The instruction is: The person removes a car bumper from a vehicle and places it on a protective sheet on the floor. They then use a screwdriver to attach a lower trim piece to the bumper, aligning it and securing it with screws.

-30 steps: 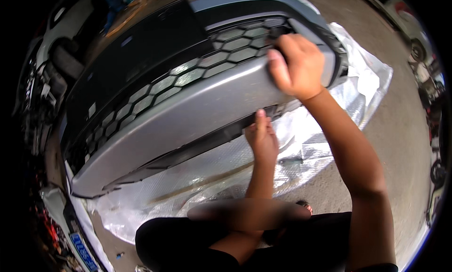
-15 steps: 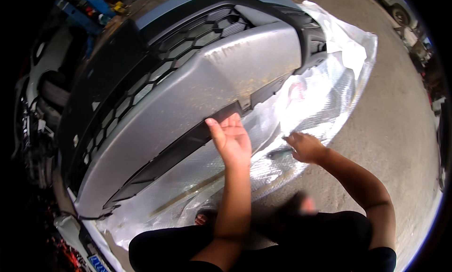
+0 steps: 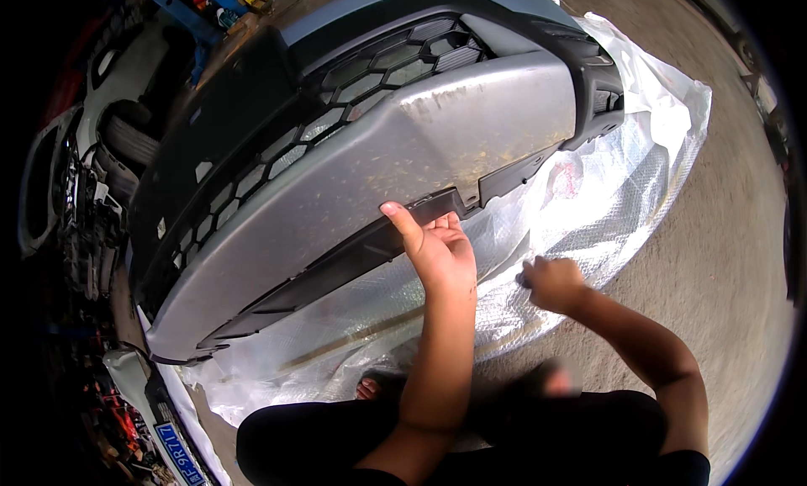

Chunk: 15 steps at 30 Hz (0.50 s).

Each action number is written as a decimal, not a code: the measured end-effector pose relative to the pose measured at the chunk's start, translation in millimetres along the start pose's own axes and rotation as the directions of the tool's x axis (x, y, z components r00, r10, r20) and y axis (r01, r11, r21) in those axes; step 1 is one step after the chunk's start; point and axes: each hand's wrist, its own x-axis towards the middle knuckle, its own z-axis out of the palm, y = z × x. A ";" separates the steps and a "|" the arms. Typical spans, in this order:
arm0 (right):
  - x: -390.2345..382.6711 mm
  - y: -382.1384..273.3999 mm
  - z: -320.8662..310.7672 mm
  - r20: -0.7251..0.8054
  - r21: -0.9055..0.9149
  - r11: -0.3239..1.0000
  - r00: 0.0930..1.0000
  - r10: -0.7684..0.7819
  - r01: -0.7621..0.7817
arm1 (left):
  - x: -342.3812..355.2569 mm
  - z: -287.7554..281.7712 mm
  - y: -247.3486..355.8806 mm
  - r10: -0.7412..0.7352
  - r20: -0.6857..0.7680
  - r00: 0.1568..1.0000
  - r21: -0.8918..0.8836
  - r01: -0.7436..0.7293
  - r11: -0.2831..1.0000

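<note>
A car bumper (image 3: 319,192) lies across the view, with a scuffed silver lower panel and a black honeycomb grille (image 3: 361,82). Along the near edge of the silver panel runs a black plastic strip (image 3: 336,263). My left hand (image 3: 441,246) grips this strip, thumb on top and fingers curled beneath it. To the right, my right hand (image 3: 555,284) is closed above the plastic wrap, apart from the bumper. Something small and dark shows at its fingertips, too unclear to name.
Clear bubble wrap (image 3: 588,217) is spread under the bumper on the concrete floor (image 3: 672,293). At the left stand car body parts, a tire (image 3: 130,137) and a panel with a blue plate (image 3: 181,452). A blue metal post (image 3: 197,32) rises at the back left. My feet are close in front.
The view has shifted, so the bumper appears farther right. My left hand still holds the strip. My right hand has dropped slightly, and its wrist has turned.
</note>
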 end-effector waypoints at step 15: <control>-184.1 -23.7 -186.1 -0.361 0.711 0.702 0.876 0.320 0.037 | 7.0 -13.9 -7.0 0.090 0.087 0.992 -0.063 -0.085 0.994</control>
